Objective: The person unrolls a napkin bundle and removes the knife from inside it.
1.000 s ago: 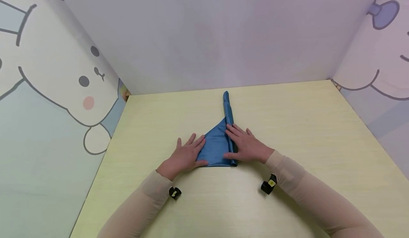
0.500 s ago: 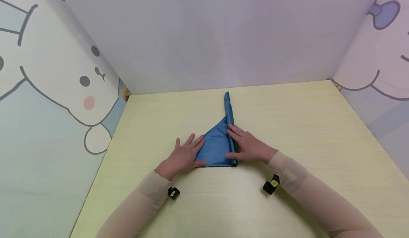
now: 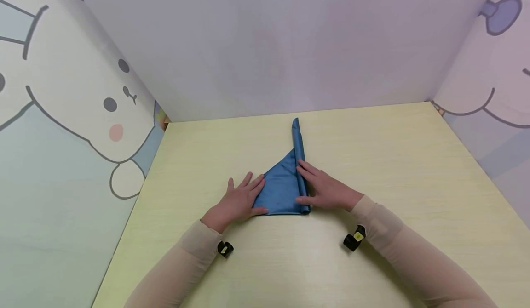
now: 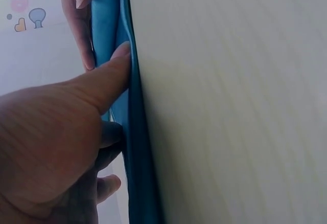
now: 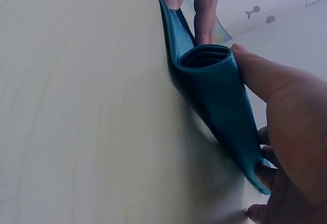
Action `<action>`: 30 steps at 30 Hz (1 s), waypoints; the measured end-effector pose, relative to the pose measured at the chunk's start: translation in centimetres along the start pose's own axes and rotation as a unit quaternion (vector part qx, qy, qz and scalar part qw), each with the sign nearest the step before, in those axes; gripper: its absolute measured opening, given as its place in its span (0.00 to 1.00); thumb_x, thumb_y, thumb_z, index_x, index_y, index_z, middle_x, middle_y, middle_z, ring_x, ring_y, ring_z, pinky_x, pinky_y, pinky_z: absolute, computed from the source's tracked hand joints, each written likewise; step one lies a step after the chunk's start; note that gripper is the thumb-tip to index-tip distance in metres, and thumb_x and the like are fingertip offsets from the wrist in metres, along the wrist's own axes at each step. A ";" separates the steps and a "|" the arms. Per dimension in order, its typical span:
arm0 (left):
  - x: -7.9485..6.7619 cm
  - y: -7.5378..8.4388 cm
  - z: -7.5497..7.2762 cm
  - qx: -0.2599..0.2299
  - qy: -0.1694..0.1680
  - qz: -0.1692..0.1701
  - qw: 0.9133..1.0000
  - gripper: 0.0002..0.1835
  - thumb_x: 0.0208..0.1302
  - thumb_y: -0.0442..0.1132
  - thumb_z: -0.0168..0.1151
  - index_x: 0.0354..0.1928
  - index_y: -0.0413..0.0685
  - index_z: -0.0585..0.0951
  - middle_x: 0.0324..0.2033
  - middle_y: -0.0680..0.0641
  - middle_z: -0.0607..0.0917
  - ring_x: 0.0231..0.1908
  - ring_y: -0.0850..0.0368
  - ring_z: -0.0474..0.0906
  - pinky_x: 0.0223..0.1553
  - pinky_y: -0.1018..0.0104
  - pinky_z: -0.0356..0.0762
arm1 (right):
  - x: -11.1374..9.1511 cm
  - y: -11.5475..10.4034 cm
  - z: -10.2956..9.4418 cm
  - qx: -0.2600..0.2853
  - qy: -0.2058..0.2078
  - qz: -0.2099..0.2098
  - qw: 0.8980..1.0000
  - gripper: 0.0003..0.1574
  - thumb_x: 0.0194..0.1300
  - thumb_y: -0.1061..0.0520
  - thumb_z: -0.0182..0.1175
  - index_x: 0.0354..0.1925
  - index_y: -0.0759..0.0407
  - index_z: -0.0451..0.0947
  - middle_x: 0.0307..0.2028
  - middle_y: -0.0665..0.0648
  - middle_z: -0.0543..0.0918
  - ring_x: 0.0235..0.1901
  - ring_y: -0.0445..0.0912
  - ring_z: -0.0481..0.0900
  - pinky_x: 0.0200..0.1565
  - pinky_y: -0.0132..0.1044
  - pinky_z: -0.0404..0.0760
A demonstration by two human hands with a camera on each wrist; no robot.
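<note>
Left grip (image 3: 236, 207): mine, fingers straight and spread, clasping nothing, laid on the left side of the cloth (image 3: 279, 191), thumb just inside its near edge.

Cloth: blue, one piece, mid tabletop (image 3: 215, 147); left part flat, right part wound into a roll (image 3: 297, 138) whose far end runs beyond the flat part.

Right grip (image 3: 331, 192): mine, fingers laid over the roll, not clenched, thumb toward the near end.

Risks, left to right. Flat part: may slide or wrinkle, I judge, should I ease the left grip while the right one pushes. Roll, near end: hollow, slack coils showing; could unwind if I lift my right grip. Roll, far end: past my fingertips, nothing pressing it; uneven pressure could skew the winding.

Markings, left to right. Left wall (image 3: 54, 197): cartoon print, no lettering. Left camera (image 3: 225, 249): black, pale patch, nothing legible. Cloth: no brand or label in sight. Right camera (image 3: 352, 242): black, yellow patch, too small to read. Right wall (image 3: 476, 73): cartoon print, no lettering.
</note>
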State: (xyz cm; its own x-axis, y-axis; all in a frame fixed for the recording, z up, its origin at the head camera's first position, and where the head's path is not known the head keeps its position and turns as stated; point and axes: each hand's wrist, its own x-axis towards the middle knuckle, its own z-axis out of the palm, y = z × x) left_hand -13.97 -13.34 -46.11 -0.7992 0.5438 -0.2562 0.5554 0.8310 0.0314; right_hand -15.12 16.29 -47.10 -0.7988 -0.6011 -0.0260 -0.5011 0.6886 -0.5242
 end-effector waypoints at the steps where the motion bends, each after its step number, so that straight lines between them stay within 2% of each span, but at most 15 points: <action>1: 0.0 0.0 0.0 -0.002 0.001 0.001 1.000 0.48 0.61 0.72 0.49 0.76 0.53 0.53 0.75 0.56 0.48 0.74 0.49 0.41 0.61 0.28 0.48 | 0.0 0.1 0.0 0.000 -0.002 0.002 1.000 0.62 0.59 0.25 0.55 0.75 0.61 0.48 0.76 0.57 0.43 0.73 0.53 0.46 0.67 0.54 0.56; 9: 0.0 0.1 0.0 -0.009 -0.002 -0.001 1.000 0.49 0.60 0.72 0.49 0.76 0.53 0.53 0.75 0.56 0.48 0.74 0.49 0.40 0.61 0.28 0.47 | -0.5 0.2 -0.1 -0.018 -0.003 0.011 1.000 0.62 0.60 0.25 0.55 0.75 0.60 0.47 0.76 0.57 0.43 0.72 0.55 0.48 0.66 0.61 0.51; 21: 0.0 -0.2 -0.2 -0.012 -0.012 -0.005 1.000 0.49 0.60 0.72 0.49 0.76 0.54 0.52 0.75 0.56 0.47 0.74 0.48 0.39 0.61 0.28 0.46 | -1.1 0.8 -0.2 -0.025 0.000 0.012 1.000 0.60 0.61 0.29 0.57 0.75 0.60 0.47 0.75 0.59 0.44 0.72 0.57 0.50 0.67 0.61 0.49; 30: -0.3 -0.6 -0.1 -0.023 -0.010 -0.002 1.000 0.49 0.60 0.72 0.50 0.76 0.53 0.53 0.75 0.55 0.47 0.74 0.47 0.39 0.61 0.28 0.45 | -1.3 0.7 -0.2 -0.037 0.011 0.006 0.999 0.60 0.61 0.29 0.58 0.75 0.62 0.49 0.75 0.61 0.47 0.72 0.57 0.48 0.64 0.66 0.49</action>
State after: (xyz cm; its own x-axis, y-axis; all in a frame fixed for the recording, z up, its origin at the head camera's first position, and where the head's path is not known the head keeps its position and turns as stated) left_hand -14.09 -13.92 -45.92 -0.7958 0.5392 -0.2755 0.5412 0.8375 0.0756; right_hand -14.50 17.64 -47.23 -0.8118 -0.5838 -0.0122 -0.5139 0.7242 -0.4598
